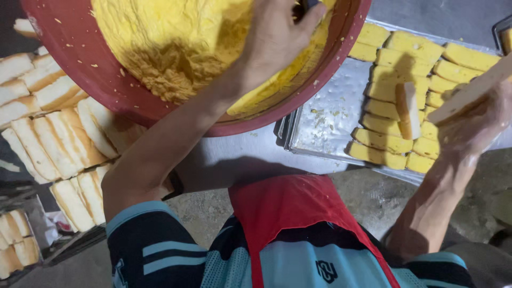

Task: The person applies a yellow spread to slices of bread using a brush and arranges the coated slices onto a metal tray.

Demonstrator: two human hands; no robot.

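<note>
Left hand (277, 37) dipping into thick yellow batter (176, 48) inside the round red plastic bowl (69, 69), top centre, fingers curled around something dark; right hand (474, 125), right edge, gripping a pale bread slice (469, 93) over the metal tray (325, 114); probably soft, crumbly, best pinched by the edges.

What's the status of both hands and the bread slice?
Left hand in red bowl of yellow spread. Right hand holds bread slice above metal tray. Nothing blocking.

red bowl (64, 64): 1 | metal tray (325, 114): 1 | hands: 2 — left hand (277, 37), right hand (472, 125)
</note>
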